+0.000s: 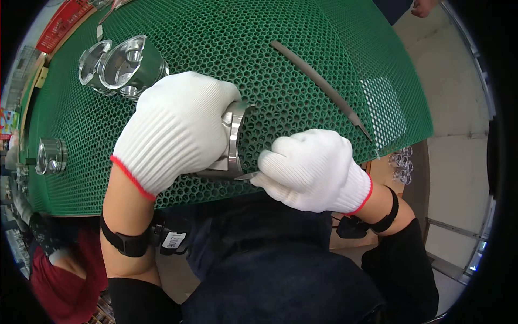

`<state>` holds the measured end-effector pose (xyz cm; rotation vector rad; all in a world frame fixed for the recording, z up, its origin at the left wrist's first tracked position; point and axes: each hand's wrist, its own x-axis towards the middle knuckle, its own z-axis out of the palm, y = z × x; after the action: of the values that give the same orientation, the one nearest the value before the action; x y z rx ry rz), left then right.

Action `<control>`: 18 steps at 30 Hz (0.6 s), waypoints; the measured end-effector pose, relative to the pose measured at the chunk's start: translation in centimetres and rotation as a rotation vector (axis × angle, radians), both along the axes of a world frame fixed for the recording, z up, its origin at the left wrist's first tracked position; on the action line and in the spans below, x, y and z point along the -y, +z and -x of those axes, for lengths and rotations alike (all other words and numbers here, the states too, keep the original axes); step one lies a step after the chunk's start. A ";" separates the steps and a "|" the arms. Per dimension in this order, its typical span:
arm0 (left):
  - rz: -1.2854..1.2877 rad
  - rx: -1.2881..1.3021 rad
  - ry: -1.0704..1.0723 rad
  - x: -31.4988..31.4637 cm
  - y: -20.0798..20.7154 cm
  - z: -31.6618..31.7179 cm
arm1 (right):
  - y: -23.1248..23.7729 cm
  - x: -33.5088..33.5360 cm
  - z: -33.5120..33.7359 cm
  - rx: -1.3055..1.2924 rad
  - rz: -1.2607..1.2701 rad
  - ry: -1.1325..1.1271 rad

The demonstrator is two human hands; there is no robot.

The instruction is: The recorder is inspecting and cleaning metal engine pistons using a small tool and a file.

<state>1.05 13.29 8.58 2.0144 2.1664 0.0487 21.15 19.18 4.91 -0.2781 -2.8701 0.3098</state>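
My left hand (175, 121), in a white knit glove with a red cuff, is wrapped round a silver engine piston (233, 141). The piston lies tilted on its side over a green honeycomb mat (259, 70), and the glove covers much of it. My right hand (310, 170), gloved the same way, is closed on a small tool with a pointed metal blade (247, 176). The blade's tip is at the piston's lower edge; the handle is hidden in my fist. Beyond my right hand, a long grey file (321, 81) lies slantwise on the mat.
Shiny pistons (127, 65) stand together at the back left, with another piston (51, 156) at the far left. Several more pistons (402, 164) sit below the mat's right edge. A red basket (62, 24) is at the upper left. A person in maroon (70, 275) is at the lower left.
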 end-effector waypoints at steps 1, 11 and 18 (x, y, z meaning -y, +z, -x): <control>-0.011 0.003 0.006 -0.5 0.0 0.3 | 0.1 -0.3 0.0 0.003 -0.011 0.006; -0.398 0.318 -0.013 6.2 -2.0 3.5 | 0.2 -0.1 -0.3 0.322 -0.040 0.094; -0.898 0.973 0.936 17.9 -8.2 18.6 | -2.6 -1.2 -2.3 -0.004 -0.039 -0.114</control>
<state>-17.54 -4.59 0.43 0.5661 2.1856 1.8822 23.46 20.36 2.29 -0.4312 -2.8387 0.2327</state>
